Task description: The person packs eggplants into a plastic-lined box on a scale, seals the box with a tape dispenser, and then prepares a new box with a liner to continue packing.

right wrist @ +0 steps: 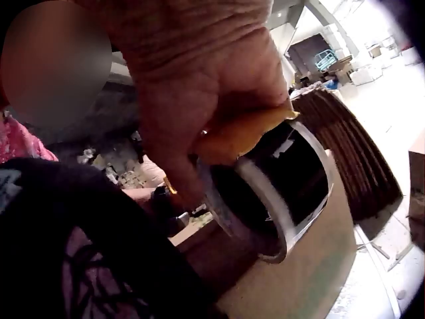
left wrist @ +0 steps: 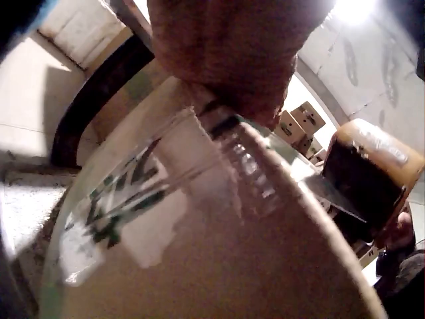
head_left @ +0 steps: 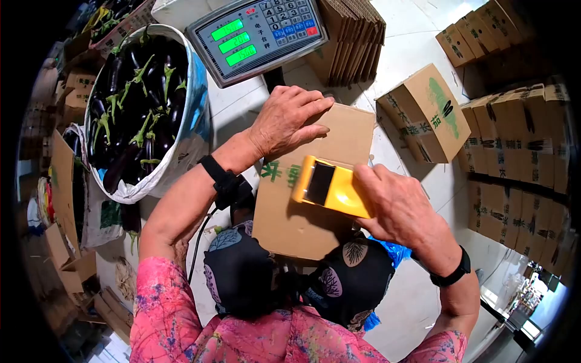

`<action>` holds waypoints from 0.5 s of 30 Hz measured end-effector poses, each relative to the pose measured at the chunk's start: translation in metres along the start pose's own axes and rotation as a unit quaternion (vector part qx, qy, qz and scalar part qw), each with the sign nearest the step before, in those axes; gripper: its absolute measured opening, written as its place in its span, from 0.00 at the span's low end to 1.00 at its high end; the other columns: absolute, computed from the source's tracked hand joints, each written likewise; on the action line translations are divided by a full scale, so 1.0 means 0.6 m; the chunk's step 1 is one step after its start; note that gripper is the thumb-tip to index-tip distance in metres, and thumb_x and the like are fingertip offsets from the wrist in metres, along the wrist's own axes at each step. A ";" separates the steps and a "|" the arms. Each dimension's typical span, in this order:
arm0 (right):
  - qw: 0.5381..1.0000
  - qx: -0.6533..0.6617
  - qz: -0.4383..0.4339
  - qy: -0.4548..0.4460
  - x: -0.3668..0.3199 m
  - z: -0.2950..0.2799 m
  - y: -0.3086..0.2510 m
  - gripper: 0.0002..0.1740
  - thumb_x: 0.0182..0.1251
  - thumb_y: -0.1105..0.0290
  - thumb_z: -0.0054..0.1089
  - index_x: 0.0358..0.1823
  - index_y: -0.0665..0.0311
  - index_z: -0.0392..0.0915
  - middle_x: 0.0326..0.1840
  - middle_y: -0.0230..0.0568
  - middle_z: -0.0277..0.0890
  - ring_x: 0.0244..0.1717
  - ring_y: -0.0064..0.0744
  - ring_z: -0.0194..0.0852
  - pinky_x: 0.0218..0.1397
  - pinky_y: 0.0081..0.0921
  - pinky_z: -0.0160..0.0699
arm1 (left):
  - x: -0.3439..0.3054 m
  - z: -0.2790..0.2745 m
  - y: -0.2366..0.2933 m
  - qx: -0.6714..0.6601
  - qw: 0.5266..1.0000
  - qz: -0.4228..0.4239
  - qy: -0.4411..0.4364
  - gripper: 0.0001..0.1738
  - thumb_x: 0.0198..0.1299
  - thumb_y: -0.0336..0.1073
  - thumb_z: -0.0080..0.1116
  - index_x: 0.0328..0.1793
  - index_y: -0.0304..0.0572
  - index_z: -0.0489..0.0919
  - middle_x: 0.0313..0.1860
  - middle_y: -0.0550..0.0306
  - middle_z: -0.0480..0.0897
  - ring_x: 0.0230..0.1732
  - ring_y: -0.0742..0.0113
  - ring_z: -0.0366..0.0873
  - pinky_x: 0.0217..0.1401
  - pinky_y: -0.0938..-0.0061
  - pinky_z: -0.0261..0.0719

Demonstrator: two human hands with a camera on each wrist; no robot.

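Observation:
A cardboard box (head_left: 284,230) with green printed characters stands upright before the person's knees. The left hand (head_left: 290,118) rests on its far upper part, fingers extended and pointing right, thumb apart from them. In the right hand (head_left: 399,202) is a yellow tape dispenser (head_left: 348,192), gripped by its body and held over the box's top. The right wrist view shows the roll of tape (right wrist: 285,173) in the dispenser, close to the cardboard. Shiny clear tape (left wrist: 252,173) lies over the box's printed side in the left wrist view.
A white-lined tub (head_left: 203,115) full of eggplants stands at the left. Beyond the box are a digital scale (head_left: 254,39) with lit green displays and a stack of flattened cartons (head_left: 351,42). One closed carton (head_left: 423,115) sits at the right, near stacked cartons (head_left: 514,139).

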State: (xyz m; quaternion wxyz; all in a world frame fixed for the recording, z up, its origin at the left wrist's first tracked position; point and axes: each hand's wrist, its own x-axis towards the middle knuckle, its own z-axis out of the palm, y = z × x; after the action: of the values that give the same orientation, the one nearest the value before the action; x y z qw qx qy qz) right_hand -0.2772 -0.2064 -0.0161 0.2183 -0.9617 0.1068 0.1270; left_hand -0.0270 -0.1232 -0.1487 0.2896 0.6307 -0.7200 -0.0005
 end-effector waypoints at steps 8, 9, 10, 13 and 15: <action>0.997 0.031 0.053 0.052 -0.114 0.072 0.139 0.29 0.53 0.62 0.71 0.53 0.62 0.68 0.36 0.48 0.73 0.39 0.53 0.78 0.43 0.40 0.79 | 0.000 0.001 -0.007 -0.029 0.999 -0.003 -0.021 0.30 0.60 0.50 0.63 0.66 0.46 0.77 0.59 0.55 0.79 0.57 0.55 0.74 0.62 0.60 0.65; 0.995 0.052 0.049 0.068 -0.117 0.090 0.150 0.29 0.52 0.63 0.72 0.53 0.61 0.68 0.37 0.48 0.74 0.40 0.54 0.78 0.44 0.40 0.80 | 0.000 0.000 -0.008 -0.031 0.999 -0.004 -0.025 0.30 0.61 0.50 0.63 0.67 0.45 0.76 0.60 0.54 0.79 0.58 0.53 0.74 0.63 0.59 0.65; 0.993 0.073 0.044 0.083 -0.119 0.109 0.161 0.29 0.52 0.64 0.72 0.54 0.61 0.68 0.37 0.49 0.74 0.40 0.54 0.78 0.44 0.40 0.80 | 0.000 -0.001 -0.009 -0.034 0.999 -0.001 -0.022 0.30 0.61 0.50 0.63 0.67 0.45 0.77 0.60 0.54 0.79 0.58 0.53 0.74 0.63 0.59 0.65; 0.983 0.123 0.054 0.127 -0.118 0.149 0.178 0.29 0.52 0.67 0.72 0.55 0.60 0.69 0.40 0.50 0.76 0.43 0.55 0.80 0.47 0.38 0.81 | 0.007 -0.005 -0.013 -0.042 0.999 0.014 -0.018 0.29 0.61 0.49 0.63 0.66 0.45 0.77 0.61 0.54 0.79 0.59 0.52 0.74 0.64 0.58 0.64; 0.976 0.145 0.057 0.150 -0.126 0.180 0.182 0.29 0.52 0.67 0.72 0.55 0.60 0.69 0.40 0.50 0.76 0.43 0.56 0.80 0.48 0.38 0.81 | 0.002 -0.006 -0.012 -0.058 0.998 0.010 -0.022 0.28 0.61 0.49 0.63 0.65 0.45 0.77 0.61 0.54 0.79 0.59 0.52 0.73 0.65 0.58 0.64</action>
State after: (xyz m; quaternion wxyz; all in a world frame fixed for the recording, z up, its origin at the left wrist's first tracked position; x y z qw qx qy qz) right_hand -0.3983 -0.2430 -0.1311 0.3295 -0.9200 0.2108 -0.0234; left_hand -0.0191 -0.1245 -0.1475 0.3096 0.6058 -0.7309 -0.0531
